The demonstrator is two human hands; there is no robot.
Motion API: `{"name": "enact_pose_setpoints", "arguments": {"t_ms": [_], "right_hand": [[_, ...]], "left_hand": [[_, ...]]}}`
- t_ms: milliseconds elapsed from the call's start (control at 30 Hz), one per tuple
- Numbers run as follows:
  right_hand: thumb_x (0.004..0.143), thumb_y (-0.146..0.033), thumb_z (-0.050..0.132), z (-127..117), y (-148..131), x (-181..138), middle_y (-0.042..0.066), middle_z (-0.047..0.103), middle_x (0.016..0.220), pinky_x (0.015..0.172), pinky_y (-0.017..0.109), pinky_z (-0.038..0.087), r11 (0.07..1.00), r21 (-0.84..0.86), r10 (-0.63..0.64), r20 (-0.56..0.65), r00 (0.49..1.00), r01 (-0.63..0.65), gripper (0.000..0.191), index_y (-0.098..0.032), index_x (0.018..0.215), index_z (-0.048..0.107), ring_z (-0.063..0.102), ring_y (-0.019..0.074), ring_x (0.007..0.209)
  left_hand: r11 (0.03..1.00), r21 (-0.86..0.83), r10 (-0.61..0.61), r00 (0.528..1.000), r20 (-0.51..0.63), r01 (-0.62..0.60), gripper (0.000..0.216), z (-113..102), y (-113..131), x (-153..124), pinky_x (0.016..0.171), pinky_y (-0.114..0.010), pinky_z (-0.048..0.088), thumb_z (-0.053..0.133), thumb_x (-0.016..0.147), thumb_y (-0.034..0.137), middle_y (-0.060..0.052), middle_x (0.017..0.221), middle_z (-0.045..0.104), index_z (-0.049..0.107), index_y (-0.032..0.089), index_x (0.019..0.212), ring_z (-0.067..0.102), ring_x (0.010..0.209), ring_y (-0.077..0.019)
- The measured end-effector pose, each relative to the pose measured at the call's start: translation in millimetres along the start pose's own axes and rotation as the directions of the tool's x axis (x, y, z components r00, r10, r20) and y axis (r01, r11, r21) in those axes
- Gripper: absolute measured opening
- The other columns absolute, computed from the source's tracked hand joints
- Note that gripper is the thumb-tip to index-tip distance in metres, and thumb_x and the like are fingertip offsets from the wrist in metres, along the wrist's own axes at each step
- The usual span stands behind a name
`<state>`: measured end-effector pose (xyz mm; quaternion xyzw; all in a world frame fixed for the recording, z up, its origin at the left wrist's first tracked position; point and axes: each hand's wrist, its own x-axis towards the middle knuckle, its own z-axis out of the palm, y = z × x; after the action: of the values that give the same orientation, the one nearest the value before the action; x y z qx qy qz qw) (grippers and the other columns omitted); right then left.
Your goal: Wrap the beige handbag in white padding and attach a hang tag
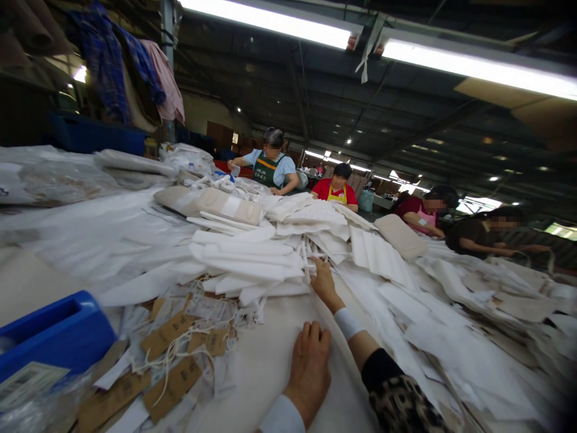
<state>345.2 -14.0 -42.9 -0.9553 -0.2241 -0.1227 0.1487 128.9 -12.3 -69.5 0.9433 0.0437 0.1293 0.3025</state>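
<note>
My right hand [325,285] reaches forward into a heap of white foam-like sheets [252,258]. Its fingers close around thin white cords [308,251] that stick out between the sheets; the fingertips are partly hidden. Nearer to me, my left hand [309,368] rests on a cream cloth [270,343], fingers slightly bent and a little apart, with nothing visible in it. Left of it lie brown card tags [174,385] with white strings and clear plastic slips.
A blue bin [58,337] stands at the left front. Beige padded pieces [225,204] lie on the heap, and another beige piece [401,236] sits to the right. White sheets [469,355] cover the right side. Several co-workers sit beyond the table.
</note>
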Motion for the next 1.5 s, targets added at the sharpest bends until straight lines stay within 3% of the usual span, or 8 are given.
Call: {"name": "enact_pose_setpoints", "arguments": {"t_ms": [100, 467, 667, 800, 967, 1067, 1267, 1500], "right_hand": [[0.08, -0.006, 0.061, 5, 4, -12, 0.011, 0.047, 0.13, 0.089, 0.029, 0.044, 0.999, 0.042, -0.03, 0.045, 0.999, 0.028, 0.067, -0.03, 0.14, 0.044, 0.055, 0.0236, 0.11], [0.078, -0.003, 0.05, 19, 3, 2, 0.004, 0.062, 0.097, 0.083, 0.026, 0.045, 0.955, 0.27, -0.138, 0.033, 0.99, 0.124, 0.066, -0.026, 0.14, 0.047, 0.059, 0.0173, 0.087], [0.085, -0.016, 0.046, 22, 12, 10, 0.001, 0.066, 0.083, 0.067, 0.024, 0.048, 0.924, 0.378, -0.049, -0.025, 0.998, 0.055, 0.056, -0.017, 0.141, 0.044, 0.06, 0.014, 0.068], [0.088, -0.022, 0.048, 16, 13, 8, 0.0, 0.065, 0.077, 0.068, 0.027, 0.046, 0.954, 0.299, 0.035, -0.067, 0.997, -0.013, 0.057, -0.022, 0.145, 0.039, 0.06, 0.017, 0.069], [0.087, -0.007, 0.041, 3, 11, 0, 0.011, 0.056, 0.12, 0.09, 0.031, 0.04, 0.993, 0.107, 0.069, -0.17, 0.983, -0.051, 0.058, -0.024, 0.142, 0.043, 0.052, 0.0237, 0.11], [0.08, 0.002, 0.04, -2, 19, -1, 0.016, 0.054, 0.123, 0.096, 0.035, 0.036, 0.995, 0.011, 0.097, -0.168, 0.981, -0.097, 0.061, -0.016, 0.137, 0.048, 0.045, 0.0282, 0.119], [0.082, 0.0, 0.042, -4, 44, -8, 0.017, 0.064, 0.109, 0.092, 0.036, 0.037, 0.989, -0.065, 0.127, -0.059, 0.99, -0.13, 0.04, -0.011, 0.115, 0.062, 0.049, 0.0295, 0.114], [0.088, -0.019, 0.05, -8, 56, -28, 0.005, 0.069, 0.092, 0.07, 0.026, 0.041, 0.982, 0.047, 0.18, 0.017, 0.984, -0.18, 0.05, -0.014, 0.136, 0.039, 0.064, 0.0195, 0.086]], "left_hand": [[1.0, -0.007, 0.006, 1.0, -0.007, -0.006, 0.048, -1, 1, 0, 0.104, -0.04, 0.038, 0.036, 0.074, -0.008, -0.008, 0.12, 0.049, 0.056, 0.017, 0.11, 0.041, 0.115, -0.0252], [1.0, -0.004, 0.001, 1.0, 0.017, -0.001, 0.048, -4, 3, 1, 0.102, -0.038, 0.037, 0.037, 0.072, -0.008, -0.008, 0.117, 0.049, 0.056, 0.017, 0.108, 0.041, 0.113, -0.0242], [1.0, 0.005, 0.014, 1.0, 0.006, -0.014, 0.046, -5, 2, 1, 0.099, -0.039, 0.04, 0.038, 0.072, -0.007, -0.008, 0.114, 0.05, 0.056, 0.017, 0.106, 0.042, 0.109, -0.0246], [1.0, -0.002, 0.018, 1.0, -0.006, -0.018, 0.048, -3, 1, 1, 0.104, -0.039, 0.038, 0.037, 0.073, -0.007, -0.008, 0.116, 0.049, 0.056, 0.016, 0.111, 0.041, 0.112, -0.0246], [1.0, -0.007, 0.027, 1.0, -0.014, -0.027, 0.047, -1, 1, 0, 0.101, -0.039, 0.04, 0.039, 0.073, -0.006, -0.008, 0.115, 0.05, 0.056, 0.017, 0.11, 0.042, 0.11, -0.0246], [1.0, 0.001, 0.029, 1.0, -0.009, -0.029, 0.049, 0, 0, -1, 0.105, -0.039, 0.038, 0.038, 0.074, -0.006, -0.008, 0.118, 0.049, 0.055, 0.016, 0.114, 0.041, 0.115, -0.0249], [1.0, -0.011, 0.022, 1.0, -0.011, -0.022, 0.055, 3, -2, -1, 0.113, -0.039, 0.03, 0.037, 0.076, -0.006, -0.008, 0.127, 0.046, 0.051, 0.017, 0.124, 0.036, 0.125, -0.0249], [1.0, -0.001, 0.021, 1.0, -0.011, -0.021, 0.051, 0, 1, 0, 0.109, -0.039, 0.036, 0.038, 0.073, -0.007, -0.008, 0.121, 0.049, 0.054, 0.016, 0.116, 0.04, 0.12, -0.0251]]}}
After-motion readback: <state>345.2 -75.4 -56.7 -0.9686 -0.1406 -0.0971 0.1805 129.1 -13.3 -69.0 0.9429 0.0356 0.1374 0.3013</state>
